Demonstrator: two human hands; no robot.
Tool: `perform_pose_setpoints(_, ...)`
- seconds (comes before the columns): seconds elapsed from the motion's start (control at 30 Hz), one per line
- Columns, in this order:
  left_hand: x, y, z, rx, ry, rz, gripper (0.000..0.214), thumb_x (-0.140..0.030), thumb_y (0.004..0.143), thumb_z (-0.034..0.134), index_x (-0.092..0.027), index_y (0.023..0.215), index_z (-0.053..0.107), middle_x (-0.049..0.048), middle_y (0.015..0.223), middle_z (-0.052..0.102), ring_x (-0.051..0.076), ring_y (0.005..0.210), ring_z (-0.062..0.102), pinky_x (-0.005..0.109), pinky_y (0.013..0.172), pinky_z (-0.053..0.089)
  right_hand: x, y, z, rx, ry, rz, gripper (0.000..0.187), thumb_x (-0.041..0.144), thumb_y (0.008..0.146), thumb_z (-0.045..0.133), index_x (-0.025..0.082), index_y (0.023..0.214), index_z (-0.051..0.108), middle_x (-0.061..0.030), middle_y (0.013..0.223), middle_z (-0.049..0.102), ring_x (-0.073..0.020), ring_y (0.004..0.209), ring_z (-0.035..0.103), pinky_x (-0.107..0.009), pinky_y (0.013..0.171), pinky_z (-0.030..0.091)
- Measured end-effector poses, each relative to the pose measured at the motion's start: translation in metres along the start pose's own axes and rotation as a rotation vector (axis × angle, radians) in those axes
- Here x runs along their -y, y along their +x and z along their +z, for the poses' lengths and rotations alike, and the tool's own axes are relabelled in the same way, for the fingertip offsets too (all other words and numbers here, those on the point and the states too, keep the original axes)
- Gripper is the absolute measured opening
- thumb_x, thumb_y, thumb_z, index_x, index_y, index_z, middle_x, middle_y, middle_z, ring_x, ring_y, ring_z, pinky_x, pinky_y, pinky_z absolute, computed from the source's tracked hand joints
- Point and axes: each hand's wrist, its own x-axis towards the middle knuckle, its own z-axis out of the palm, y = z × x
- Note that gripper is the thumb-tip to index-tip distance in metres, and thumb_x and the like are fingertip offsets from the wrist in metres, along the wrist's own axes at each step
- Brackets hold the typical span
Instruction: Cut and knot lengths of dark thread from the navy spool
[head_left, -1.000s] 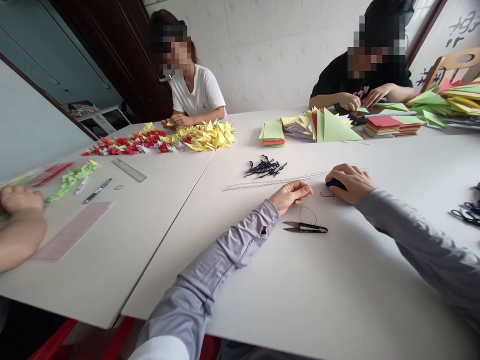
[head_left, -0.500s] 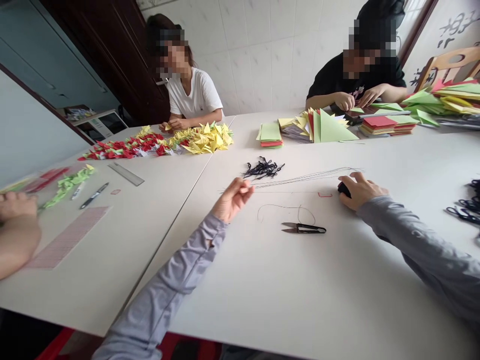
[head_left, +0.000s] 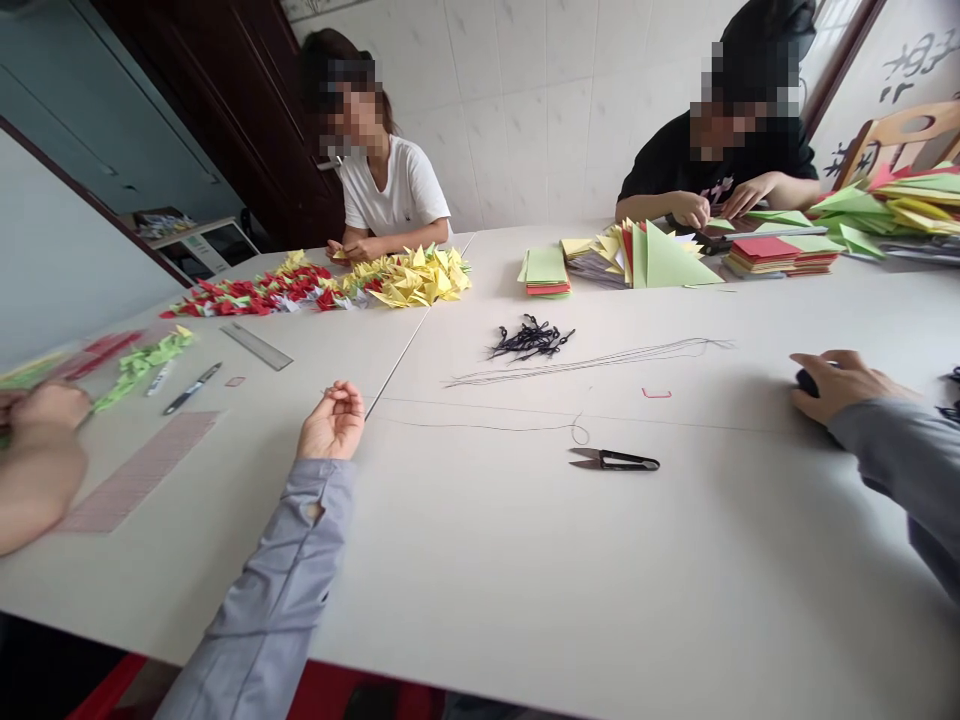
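Observation:
My left hand (head_left: 334, 422) rests palm up near the table seam, its fingertips pinched on a fine dark thread (head_left: 480, 425). That thread runs right across the white table (head_left: 465, 560), with a small loop near the thread snips (head_left: 613, 460). My right hand (head_left: 836, 385) sits far to the right, its fingers closed over a small black object (head_left: 807, 382). The thread seems to reach that hand, though its end is hidden. The black-handled snips lie on the table between my hands, touching neither.
A tangle of black cords (head_left: 530, 338) and long thin strands (head_left: 585, 362) lie ahead of me. Folded paper cranes (head_left: 405, 285), paper stacks (head_left: 667, 255), a ruler (head_left: 256, 346) and pens surround them. Two seated people fold paper; another person's hand (head_left: 49, 407) is at the left.
My hands have moved far apart, the left going left and the right going right. The dark thread now stretches long and nearly straight across the table.

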Motion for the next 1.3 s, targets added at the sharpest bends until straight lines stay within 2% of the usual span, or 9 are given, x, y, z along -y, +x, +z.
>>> perform_pose_setpoints(0.1,0.0,-0.005,0.004,0.016,0.007,-0.047,0.031,-0.002,0.092,0.029,-0.012,0.068,0.044,-0.0048,0.059,0.054,-0.001,0.055,0.052,0.007,0.06,0.052,-0.027,0.005,0.008,-0.048,0.047,-0.002,0.03,0.031,0.063,0.06,0.025,0.092,0.059,-0.0167,0.1,0.054,-0.046,0.106,0.05,-0.058,0.072,0.043)
perform_pose_setpoints(0.17,0.005,-0.015,0.012,0.072,0.041,-0.135,0.03,-0.003,0.092,0.03,-0.011,0.07,0.047,-0.0021,0.061,0.055,0.001,0.058,0.054,0.009,0.057,0.052,-0.015,0.0,0.005,-0.025,0.071,-0.019,0.03,0.03,0.065,0.058,0.024,0.094,0.059,-0.0168,0.097,0.055,-0.0443,0.108,0.049,-0.056,0.077,0.043)
perform_pose_setpoints(0.4,0.075,-0.077,0.063,0.648,0.528,-0.515,0.009,-0.015,0.08,0.06,-0.009,0.073,0.058,0.0033,0.072,0.061,0.004,0.054,0.051,0.018,0.057,0.052,0.133,-0.039,-0.022,0.124,0.05,-0.278,0.046,0.024,0.074,0.05,0.018,0.119,0.057,-0.0172,0.125,0.047,-0.0309,0.102,0.057,-0.044,0.085,0.047)
perform_pose_setpoints(0.53,0.131,-0.098,0.086,0.866,0.64,-0.571,0.026,-0.035,0.075,0.067,-0.01,0.075,0.057,0.0041,0.074,0.062,0.005,0.055,0.05,0.021,0.057,0.049,0.174,-0.041,-0.028,0.189,-0.034,-0.323,0.045,0.023,0.077,0.045,0.02,0.119,0.057,-0.0157,0.125,0.049,-0.0294,0.096,0.057,-0.041,0.076,0.048)
perform_pose_setpoints(0.67,0.165,-0.1,0.091,0.949,0.656,-0.596,0.036,-0.045,0.073,0.065,-0.01,0.075,0.056,0.0041,0.074,0.06,0.004,0.053,0.045,0.02,0.053,0.041,0.183,-0.038,-0.031,0.184,-0.098,-0.314,0.039,0.025,0.078,0.045,0.022,0.114,0.059,-0.015,0.123,0.051,-0.0305,0.1,0.053,-0.045,0.075,0.045)
perform_pose_setpoints(0.77,0.174,-0.098,0.086,0.971,0.679,-0.608,0.039,-0.048,0.072,0.065,-0.01,0.075,0.056,0.0053,0.075,0.06,0.004,0.054,0.042,0.019,0.05,0.033,0.196,-0.044,-0.04,-0.009,-0.059,-0.376,0.037,0.022,0.079,0.045,0.021,0.114,0.057,-0.0151,0.132,0.044,-0.0336,0.117,0.042,-0.054,0.088,0.037)
perform_pose_setpoints(0.87,0.175,-0.1,0.082,0.989,0.699,-0.578,0.04,-0.05,0.073,0.062,-0.01,0.076,0.056,0.0054,0.076,0.059,0.004,0.053,0.037,0.019,0.047,0.026,0.218,-0.053,-0.051,-0.138,0.16,-0.479,0.035,0.023,0.083,0.042,0.02,0.115,0.057,-0.0153,0.129,0.046,-0.0318,0.115,0.042,-0.051,0.09,0.037)
perform_pose_setpoints(1.0,0.173,-0.103,0.082,1.028,0.724,-0.526,0.035,-0.046,0.077,0.058,-0.012,0.076,0.053,0.0048,0.077,0.058,0.004,0.053,0.034,0.018,0.045,0.022,0.243,-0.06,-0.044,-0.073,0.603,-0.563,0.024,0.027,0.085,0.041,0.019,0.095,0.062,-0.0111,0.098,0.056,-0.0224,0.093,0.053,-0.039,0.083,0.045)
perform_pose_setpoints(1.3,0.174,-0.101,0.082,0.982,0.73,-0.549,0.035,-0.046,0.077,0.058,-0.011,0.079,0.054,0.0042,0.072,0.055,0.003,0.049,0.031,0.017,0.042,0.019,0.237,-0.062,-0.002,0.164,1.101,-0.314,0.021,0.039,0.077,0.052,0.02,0.078,0.06,-0.0058,0.085,0.056,-0.0179,0.081,0.056,-0.032,0.069,0.05)
